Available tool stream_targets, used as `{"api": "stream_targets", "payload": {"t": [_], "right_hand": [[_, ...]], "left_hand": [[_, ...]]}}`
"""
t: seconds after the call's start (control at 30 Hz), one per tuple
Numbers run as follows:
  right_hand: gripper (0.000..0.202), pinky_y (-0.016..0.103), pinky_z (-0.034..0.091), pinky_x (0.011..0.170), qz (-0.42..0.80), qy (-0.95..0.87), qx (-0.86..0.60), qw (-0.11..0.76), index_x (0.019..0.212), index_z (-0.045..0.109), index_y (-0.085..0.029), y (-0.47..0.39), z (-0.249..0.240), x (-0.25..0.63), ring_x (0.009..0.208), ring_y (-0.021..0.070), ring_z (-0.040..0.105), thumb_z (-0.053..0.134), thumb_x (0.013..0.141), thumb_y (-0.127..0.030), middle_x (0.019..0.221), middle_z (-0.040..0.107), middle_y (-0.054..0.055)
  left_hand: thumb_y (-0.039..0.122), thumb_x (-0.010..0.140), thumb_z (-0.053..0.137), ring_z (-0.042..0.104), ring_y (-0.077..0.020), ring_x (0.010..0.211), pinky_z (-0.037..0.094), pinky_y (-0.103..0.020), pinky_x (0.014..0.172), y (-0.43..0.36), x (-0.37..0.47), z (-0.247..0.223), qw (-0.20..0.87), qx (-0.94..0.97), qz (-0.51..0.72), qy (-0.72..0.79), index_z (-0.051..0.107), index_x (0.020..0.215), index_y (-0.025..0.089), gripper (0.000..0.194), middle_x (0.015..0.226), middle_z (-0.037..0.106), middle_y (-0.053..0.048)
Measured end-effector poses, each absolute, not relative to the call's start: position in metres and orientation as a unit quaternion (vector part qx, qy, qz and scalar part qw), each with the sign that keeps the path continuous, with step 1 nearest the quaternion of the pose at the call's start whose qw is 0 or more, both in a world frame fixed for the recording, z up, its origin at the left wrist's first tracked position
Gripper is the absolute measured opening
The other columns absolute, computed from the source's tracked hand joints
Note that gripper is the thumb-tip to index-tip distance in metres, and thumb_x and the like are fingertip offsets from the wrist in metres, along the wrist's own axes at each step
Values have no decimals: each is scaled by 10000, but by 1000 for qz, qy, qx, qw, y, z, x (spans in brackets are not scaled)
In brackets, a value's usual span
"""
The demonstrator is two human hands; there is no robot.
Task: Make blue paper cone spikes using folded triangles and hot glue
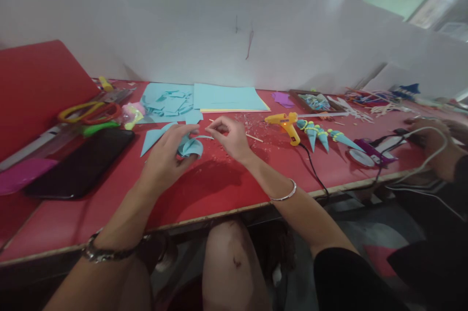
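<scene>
My left hand (pixel 168 155) is closed on a curled piece of light blue paper (pixel 191 147), with the thumb below it and the fingers above. Just to its right, my right hand (pixel 230 136) is raised over the table in a pinch. Whatever lies between its fingertips is too small to make out. A thin pale blue strip sticks out from the curled paper toward the right hand. Beyond the right hand lies a thin wooden stick (pixel 255 138). Another blue paper piece (pixel 151 139) rests left of the left hand, partly hidden by it.
A yellow glue gun (pixel 287 125) and decorated blue cones (pixel 317 135) lie to the right. Behind are blue sheets (pixel 228 96) and cut pieces (pixel 173 102). A black phone (pixel 86 162) and scissors (pixel 87 112) lie left. Another person's hand (pixel 429 135) is at far right.
</scene>
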State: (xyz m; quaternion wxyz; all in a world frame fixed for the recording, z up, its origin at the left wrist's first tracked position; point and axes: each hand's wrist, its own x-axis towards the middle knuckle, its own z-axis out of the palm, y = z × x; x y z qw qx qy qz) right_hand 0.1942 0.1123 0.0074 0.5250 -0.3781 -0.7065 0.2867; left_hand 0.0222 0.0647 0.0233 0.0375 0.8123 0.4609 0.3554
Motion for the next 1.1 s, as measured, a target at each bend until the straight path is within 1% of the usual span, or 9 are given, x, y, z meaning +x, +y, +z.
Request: {"api": "stream_targets", "payload": {"t": [0.2, 0.4, 0.53, 0.67, 0.8, 0.87, 0.93, 1.0, 1.1], "right_hand": [[189, 254, 476, 625, 312, -709, -383, 503, 763, 531, -175, 110, 8, 195, 615, 92, 573, 540, 813, -357, 681, 601, 1], [237, 236, 429, 590, 322, -732, -375, 468, 760, 486, -179, 110, 9, 195, 550, 74, 536, 507, 835, -404, 639, 545, -29], [296, 227, 390, 576, 308, -754, -379, 440, 729, 440, -188, 110, 9, 195, 526, 67, 485, 458, 855, -455, 608, 492, -46], [330, 221, 350, 541, 310, -762, -371, 432, 694, 420, -190, 112, 7, 195, 502, 66, 413, 482, 833, -483, 555, 435, -61], [231, 218, 373, 559, 337, -763, -348, 428, 735, 433, -187, 114, 4, 194, 531, 69, 446, 544, 808, -376, 604, 471, -52], [168, 221, 400, 587, 356, -757, -344, 426, 756, 443, -186, 114, 3, 194, 555, 72, 491, 552, 802, -305, 648, 510, -39], [144, 223, 408, 582, 375, -752, -348, 415, 756, 453, -186, 114, 3, 194, 540, 75, 510, 535, 813, -290, 652, 535, -32], [203, 223, 392, 559, 367, -757, -367, 397, 703, 460, -184, 113, 5, 196, 502, 76, 498, 499, 840, -328, 597, 533, -32], [402, 230, 365, 570, 307, -771, -405, 385, 553, 421, -179, 112, 7, 198, 500, 80, 469, 402, 884, -406, 504, 477, -27]], "left_hand": [[301, 798, 466, 520, -250, 1036, 433, -404, 913, 66, 21, 22, 3, 828, 363, 428, 442, 1182, 257, 388, 1072, 602, -58], [269, 789, 481, 511, -249, 1056, 455, -385, 879, 67, 20, 21, 4, 830, 359, 426, 424, 1204, 260, 418, 1074, 589, -58], [263, 815, 459, 523, -222, 1022, 477, -325, 803, 66, 21, 21, 3, 830, 347, 437, 425, 1215, 230, 403, 1087, 574, -63], [259, 823, 446, 521, -214, 1042, 474, -295, 768, 67, 22, 21, 10, 826, 323, 461, 417, 1249, 191, 432, 1157, 551, -78], [265, 774, 485, 570, -232, 987, 475, -294, 692, 68, 25, 21, 35, 807, 288, 514, 417, 1268, 218, 501, 1199, 562, -75], [279, 785, 475, 571, -230, 1007, 473, -291, 698, 68, 26, 22, 35, 799, 281, 531, 401, 1283, 238, 505, 1234, 552, -67], [281, 801, 459, 563, -232, 1032, 471, -297, 719, 67, 27, 23, 30, 794, 284, 536, 391, 1292, 231, 499, 1229, 558, -71], [285, 808, 453, 567, -238, 1033, 470, -309, 729, 67, 27, 23, 27, 790, 283, 544, 394, 1293, 215, 493, 1204, 575, -78], [296, 802, 461, 578, -242, 1031, 472, -305, 713, 67, 27, 23, 22, 781, 282, 557, 415, 1280, 222, 487, 1187, 591, -77]]}}
